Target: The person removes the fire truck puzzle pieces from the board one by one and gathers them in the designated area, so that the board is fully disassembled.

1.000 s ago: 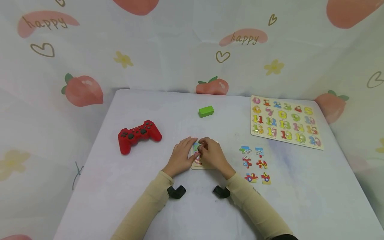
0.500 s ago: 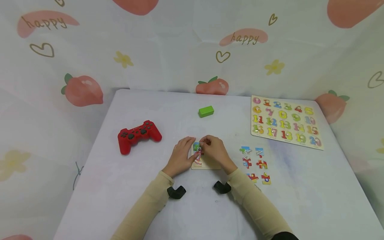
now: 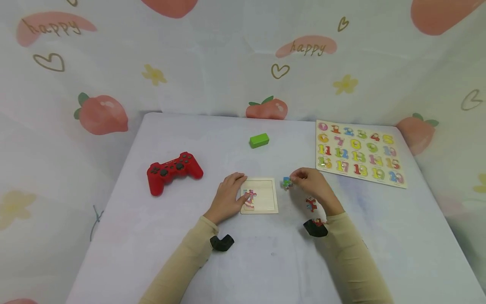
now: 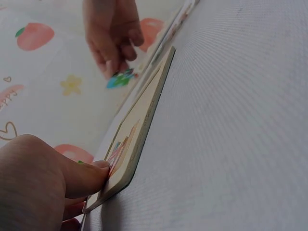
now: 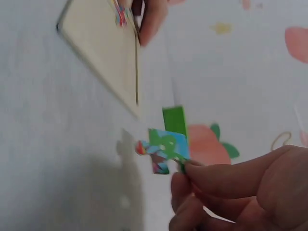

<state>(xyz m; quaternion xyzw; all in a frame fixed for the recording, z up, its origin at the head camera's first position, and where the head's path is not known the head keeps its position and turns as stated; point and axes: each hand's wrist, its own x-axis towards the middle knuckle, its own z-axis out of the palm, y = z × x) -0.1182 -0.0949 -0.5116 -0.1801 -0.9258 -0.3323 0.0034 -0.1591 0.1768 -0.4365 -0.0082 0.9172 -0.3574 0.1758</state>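
Observation:
A square wooden puzzle tray (image 3: 267, 197) lies on the white table. In its lower left corner sits a pink puzzle piece (image 3: 249, 202). My left hand (image 3: 226, 196) grips the tray's left edge, its thumb over that piece; in the left wrist view the other fingers are partly hidden below the thumb. To the right of the tray, my right hand (image 3: 315, 188) pinches a blue-and-green puzzle piece (image 5: 166, 144) between thumb and fingertips, held above the table. Below that hand lie loose red pieces (image 3: 311, 204), partly covered by the right wrist and its black mount.
A red game controller (image 3: 174, 171) lies on the left. A green block (image 3: 259, 140) stands behind the tray. At the back right lies a number puzzle board (image 3: 358, 155). A patterned cloth hangs behind the table.
My right hand has moved right, off the tray, with the blue-and-green piece. The tray's upper left corner now shows bare wood. My left hand stays at the tray's edge.

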